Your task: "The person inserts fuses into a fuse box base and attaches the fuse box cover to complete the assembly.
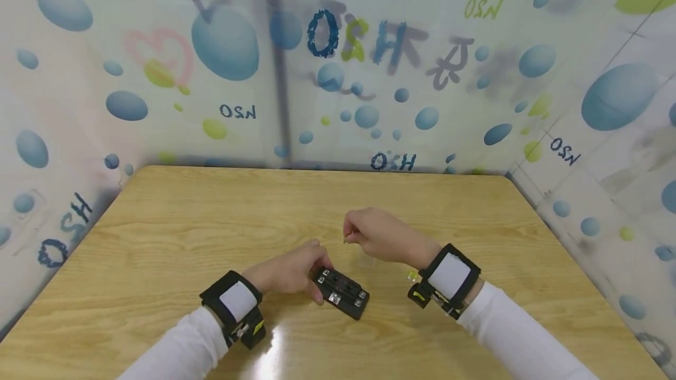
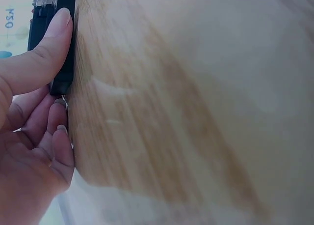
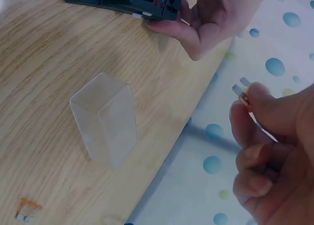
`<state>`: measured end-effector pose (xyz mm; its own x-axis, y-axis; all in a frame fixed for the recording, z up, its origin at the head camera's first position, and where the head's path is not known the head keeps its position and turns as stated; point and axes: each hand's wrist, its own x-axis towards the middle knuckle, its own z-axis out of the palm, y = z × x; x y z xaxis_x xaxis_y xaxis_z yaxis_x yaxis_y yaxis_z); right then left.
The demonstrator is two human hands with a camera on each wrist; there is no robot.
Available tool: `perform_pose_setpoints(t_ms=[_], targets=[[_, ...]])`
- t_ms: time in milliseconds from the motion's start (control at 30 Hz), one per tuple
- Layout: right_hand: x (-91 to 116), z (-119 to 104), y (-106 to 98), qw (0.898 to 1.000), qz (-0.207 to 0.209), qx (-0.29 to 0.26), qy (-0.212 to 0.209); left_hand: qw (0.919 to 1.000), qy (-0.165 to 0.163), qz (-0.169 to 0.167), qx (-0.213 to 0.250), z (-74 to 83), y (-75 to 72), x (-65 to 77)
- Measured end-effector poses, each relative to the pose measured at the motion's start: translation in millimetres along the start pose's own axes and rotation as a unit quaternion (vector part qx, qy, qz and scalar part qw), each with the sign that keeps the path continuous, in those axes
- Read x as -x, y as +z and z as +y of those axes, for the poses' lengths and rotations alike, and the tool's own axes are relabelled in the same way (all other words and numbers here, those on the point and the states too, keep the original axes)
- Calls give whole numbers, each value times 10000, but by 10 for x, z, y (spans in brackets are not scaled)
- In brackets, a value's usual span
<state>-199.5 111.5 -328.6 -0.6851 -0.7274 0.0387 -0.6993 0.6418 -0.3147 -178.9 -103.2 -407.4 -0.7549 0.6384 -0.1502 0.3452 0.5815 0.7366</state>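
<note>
In the head view my left hand [image 1: 296,268] grips one end of a black block [image 1: 345,287] with metal screw terminals. The block's top has dark slots, seen in the right wrist view. My right hand [image 1: 384,234] is raised past the block, to its upper right. Between its thumb and index finger it pinches a small orange blade fuse [image 3: 244,98] with two metal prongs showing. From the left wrist, my thumb [image 2: 51,41] lies along the side of the block, the other fingers curled below its end.
A clear plastic box [image 3: 105,122] stands on the wooden table [image 1: 227,210] near the right hand. Another orange blade fuse [image 3: 28,209] lies on the tabletop. Patterned curtain-like walls [image 1: 227,46] close in the table's back and sides.
</note>
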Motion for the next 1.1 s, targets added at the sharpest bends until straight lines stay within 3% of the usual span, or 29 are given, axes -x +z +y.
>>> perform_pose_setpoints(t_ms=[433,700,900,1100], targets=[[-74,-147,146,9955,-335,887,-26,9999,89,72,-36,-33,11,10],[-94,-162,185,9941,-340,993,-259,9997,122,89,-204,-47,28,-8],[-91,-144,235,9940,-615,789,-442,9997,152,86,-179,-63,18,-12],[-76,-117,354,9915,-682,916,-621,9994,298,108,-160,-66,12,-4]])
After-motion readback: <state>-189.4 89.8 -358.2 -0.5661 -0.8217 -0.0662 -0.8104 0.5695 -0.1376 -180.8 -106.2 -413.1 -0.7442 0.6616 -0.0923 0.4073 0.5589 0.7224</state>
